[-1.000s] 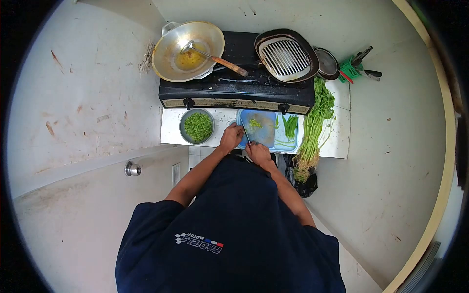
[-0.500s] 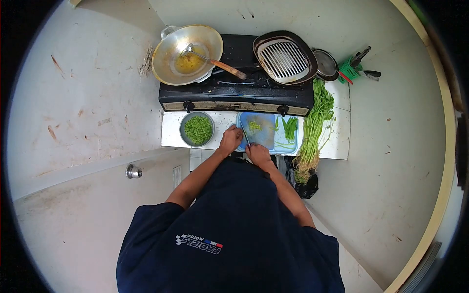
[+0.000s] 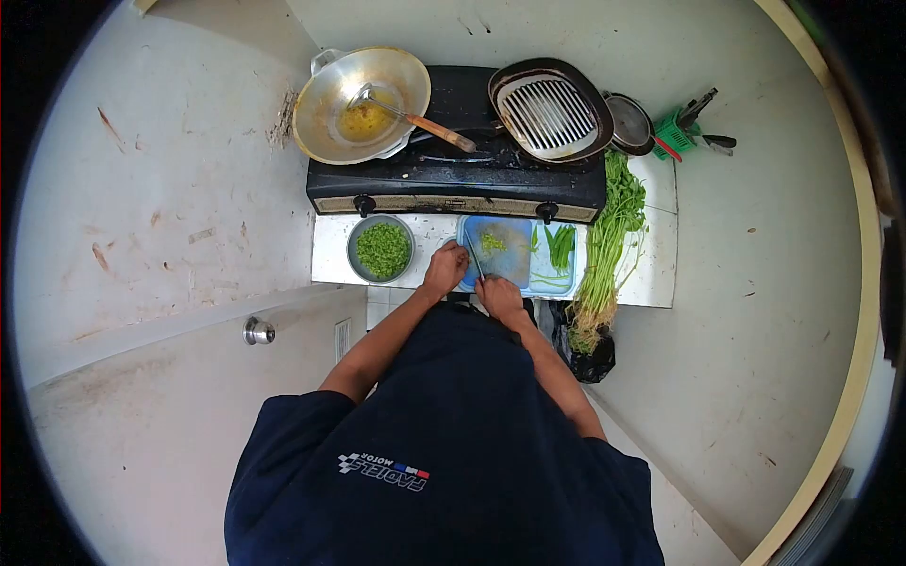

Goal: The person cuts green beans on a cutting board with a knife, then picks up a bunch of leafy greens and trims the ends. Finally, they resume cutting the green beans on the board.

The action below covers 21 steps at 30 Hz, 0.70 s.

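Observation:
My right hand (image 3: pixel 500 296) is closed round the handle of a knife (image 3: pixel 474 253), whose blade points away from me over the left part of a blue cutting board (image 3: pixel 510 269). Beside the blade, my left hand (image 3: pixel 447 270) has its fingers bent together at the board's left edge; whatever they hold is hidden. A small heap of chopped greens (image 3: pixel 493 242) lies on the board right of the blade. Farther right are cut green pieces (image 3: pixel 561 247) and a few pale stems (image 3: pixel 549 281). Left of my hands stands a grey bowl (image 3: pixel 353 262) full of chopped greens (image 3: pixel 383 251).
Behind the board is a black gas stove (image 3: pixel 453 179) bearing a wok (image 3: pixel 316 118) with a wooden-handled ladle (image 3: pixel 439 134) and a grill pan (image 3: pixel 606 118). A bunch of rooted greens (image 3: pixel 609 236) lies at right. A green basket (image 3: pixel 672 137) holds utensils. A door knob (image 3: pixel 259 331) juts out left.

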Tool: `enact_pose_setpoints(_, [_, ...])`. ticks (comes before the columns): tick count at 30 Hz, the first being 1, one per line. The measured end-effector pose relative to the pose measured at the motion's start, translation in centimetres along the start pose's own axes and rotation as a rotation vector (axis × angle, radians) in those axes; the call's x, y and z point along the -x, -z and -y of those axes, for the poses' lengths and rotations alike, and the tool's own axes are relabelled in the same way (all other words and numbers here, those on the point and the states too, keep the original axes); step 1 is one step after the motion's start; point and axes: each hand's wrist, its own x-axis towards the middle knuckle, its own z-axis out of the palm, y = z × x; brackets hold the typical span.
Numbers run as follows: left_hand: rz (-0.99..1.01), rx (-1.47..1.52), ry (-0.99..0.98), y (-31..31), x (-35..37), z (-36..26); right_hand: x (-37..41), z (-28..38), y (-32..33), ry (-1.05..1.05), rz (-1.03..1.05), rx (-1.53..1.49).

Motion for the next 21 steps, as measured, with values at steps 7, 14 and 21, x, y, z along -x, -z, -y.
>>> enact_pose_setpoints(7, [0.027, -0.041, 0.042, 0.2, -0.2, -0.2, -0.1, 0.3, 0.2, -0.002, -0.024, -0.001])
enact_pose_setpoints(14, [0.022, 0.011, 0.06, 0.1, -0.1, -0.3, -0.1, -0.2, -0.9, 0.022, 0.009, -0.014])
enact_pose_setpoints(21, [0.03, -0.058, -0.007, 0.1, -0.1, 0.2, -1.2, 0.7, -0.5, -0.022, 0.038, -0.007])
